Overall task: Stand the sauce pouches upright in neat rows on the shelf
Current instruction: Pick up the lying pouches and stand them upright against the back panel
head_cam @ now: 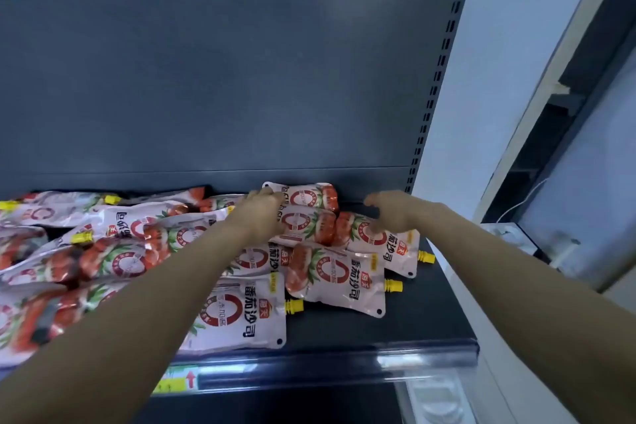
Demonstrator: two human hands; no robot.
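Several pink-and-red tomato sauce pouches with yellow spouts lie flat in a loose heap on the dark shelf (444, 313). My left hand (260, 213) reaches to the back of the pile and grips the edge of the rear pouch (309, 196), which lies against the back panel. My right hand (395, 212) hovers just to its right, fingers curled loosely, touching the top of another pouch (382, 237). Nearer the front lie a pouch (339, 277) and a larger-looking one (241, 313), both flat with labels sideways.
The grey back panel (223, 86) rises behind the pile, with a slotted upright (433, 89) at its right. A bare strip of shelf lies right of the pouches. The shelf's front rail carries a price tag (179, 380). A white wall and cable stand at the right.
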